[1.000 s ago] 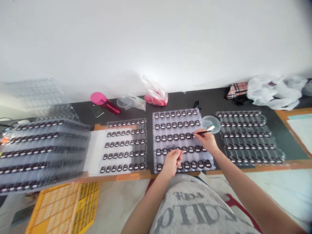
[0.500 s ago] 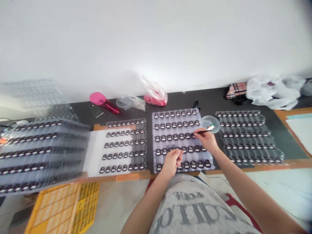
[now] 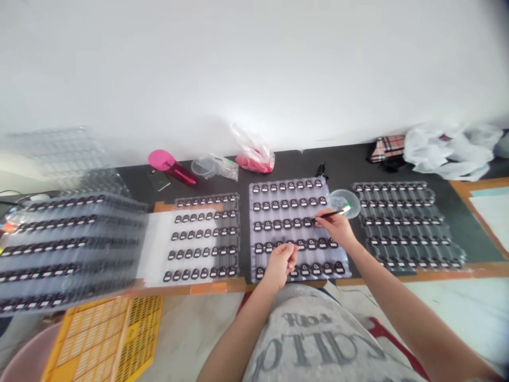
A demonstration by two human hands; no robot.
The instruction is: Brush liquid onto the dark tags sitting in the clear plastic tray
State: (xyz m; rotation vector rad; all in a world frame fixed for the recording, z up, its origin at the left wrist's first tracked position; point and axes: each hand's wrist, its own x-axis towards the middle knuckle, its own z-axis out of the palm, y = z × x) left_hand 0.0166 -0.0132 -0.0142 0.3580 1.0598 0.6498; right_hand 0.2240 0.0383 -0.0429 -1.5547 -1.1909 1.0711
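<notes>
A clear plastic tray (image 3: 274, 195) lies before me, filled with rows of small black parts (image 3: 297, 223) that carry a white label and a ring mark. My right hand (image 3: 338, 229) pinches a thin black pen-like tool (image 3: 328, 214) with a pale, green-marked rear end. The tool's tip is at the right end of the third row, partly hidden by the fingers. Over the fourth row, my left hand (image 3: 280, 262) is closed with its fingers curled together; whatever is in them is hidden. Just right of the tray stands a clear round bowl (image 3: 356, 204) with small pale contents.
Another filled tray (image 3: 401, 212) lies right, one (image 3: 236, 239) left, and stacked trays (image 3: 119, 233) farther left. Behind are a pink bottle (image 3: 163, 161), a phone (image 3: 159, 182), a plastic cup (image 3: 203, 167), a bag with red contents (image 3: 256, 162) and white bags (image 3: 445, 154). Below is a yellow crate (image 3: 91, 339).
The view has shifted very slightly. Both hands and the tool hold nearly the same places over the tray.
</notes>
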